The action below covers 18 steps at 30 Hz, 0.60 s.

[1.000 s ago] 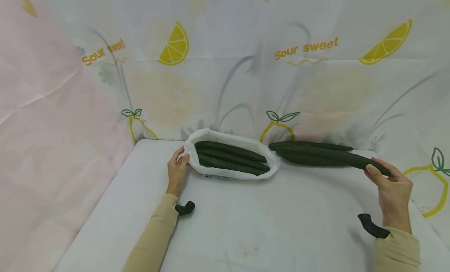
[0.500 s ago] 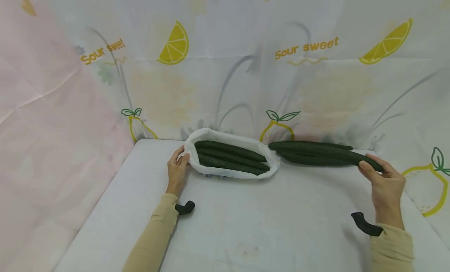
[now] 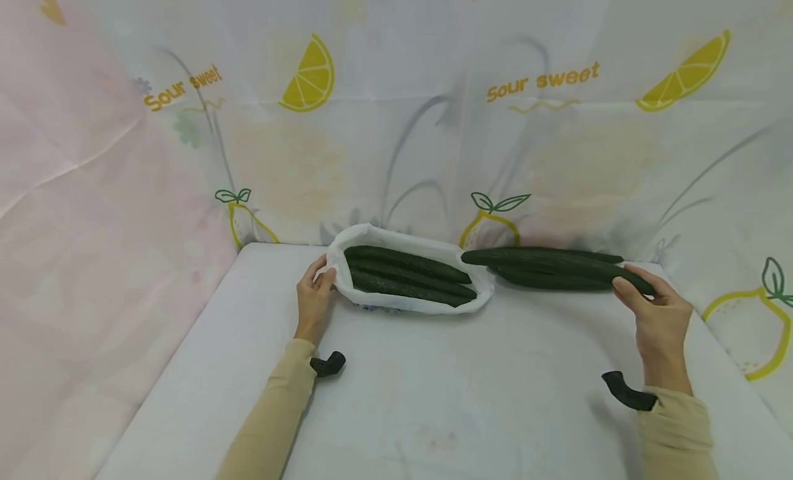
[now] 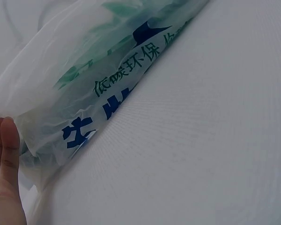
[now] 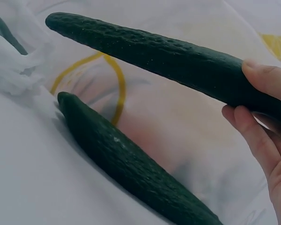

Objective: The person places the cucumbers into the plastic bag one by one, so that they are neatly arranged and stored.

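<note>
A white plastic bag (image 3: 427, 306) with blue and green print lies with its mouth spread wide, several cucumbers (image 3: 405, 277) side by side inside. My left hand (image 3: 314, 297) pinches the bag's left end; in the left wrist view its fingers (image 4: 8, 145) are at the crumpled plastic. With thumb and fingers, my right hand (image 3: 659, 315) grips one end of a dark green cucumber (image 5: 150, 54). That cucumber is raised, its far tip pointing left, near the bag's right rim. Below it another cucumber (image 5: 126, 152) lies on the table, partly covered in the head view.
One more cucumber (image 3: 604, 256) shows behind the held one, by the back cloth (image 3: 396, 149) printed with lemons. White covering lies over the table (image 3: 471, 390). The cloth continues along the left side and right side.
My right hand has moved left with the cucumber, bringing its far tip close to the bag's right rim. My left hand has stayed at the bag's left end.
</note>
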{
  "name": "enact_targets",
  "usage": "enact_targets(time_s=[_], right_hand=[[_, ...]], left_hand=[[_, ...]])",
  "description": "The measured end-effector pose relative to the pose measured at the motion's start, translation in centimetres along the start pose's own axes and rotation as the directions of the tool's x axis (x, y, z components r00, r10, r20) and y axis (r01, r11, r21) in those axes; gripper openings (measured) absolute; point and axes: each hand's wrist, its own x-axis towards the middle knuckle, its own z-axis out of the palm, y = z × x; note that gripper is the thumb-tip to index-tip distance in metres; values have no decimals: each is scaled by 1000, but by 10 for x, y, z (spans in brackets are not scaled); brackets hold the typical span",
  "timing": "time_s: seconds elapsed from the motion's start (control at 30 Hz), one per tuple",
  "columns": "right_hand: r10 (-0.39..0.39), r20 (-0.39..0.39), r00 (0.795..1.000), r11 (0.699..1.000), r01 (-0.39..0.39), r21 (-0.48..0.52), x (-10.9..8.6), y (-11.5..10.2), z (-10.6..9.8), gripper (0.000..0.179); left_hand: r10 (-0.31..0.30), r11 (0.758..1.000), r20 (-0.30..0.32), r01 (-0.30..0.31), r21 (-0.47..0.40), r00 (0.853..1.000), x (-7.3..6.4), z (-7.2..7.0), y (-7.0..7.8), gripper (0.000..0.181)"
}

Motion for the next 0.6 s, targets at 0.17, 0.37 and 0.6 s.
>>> enact_targets(time_s=[0.17, 0.37, 0.6], right_hand=[[27, -28, 999, 985, -32, -169, -3, 2, 7, 36], [52, -25, 998, 973, -56, -224, -9, 4, 17, 36], [62, -32, 998, 954, -69, -293, -14, 8, 28, 37]], left_hand=[[-7, 1000, 13, 7, -2, 1000, -4, 3, 11, 42], [-10, 1000, 17, 10, -16, 1000, -1, 1, 4, 43], [8, 1000, -10, -8, -7, 1000, 5, 0, -12, 41]])
